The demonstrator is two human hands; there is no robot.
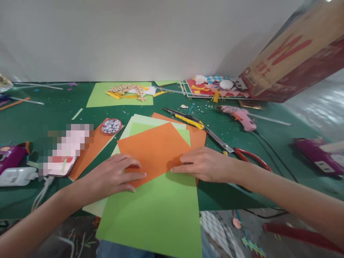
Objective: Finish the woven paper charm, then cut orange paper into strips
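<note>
The left hand [107, 175], loosely open, and the right hand [201, 163], fingers part-curled, press flat on the orange sheet [156, 147] between them, overlapping a green sheet [156, 215]; they seem to steady it, and shifting it calls for light, even contact. Pale wall [120, 39] behind the green table [53, 114]; paper bag [290, 61] far right.

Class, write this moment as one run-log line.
left hand: on orange paper sheet | right hand: at its right edge | partly beneath: bright green paper sheet

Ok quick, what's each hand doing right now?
Left hand: open, fingers spread on the orange paper.
Right hand: open, fingers at the orange paper's edge.
</note>
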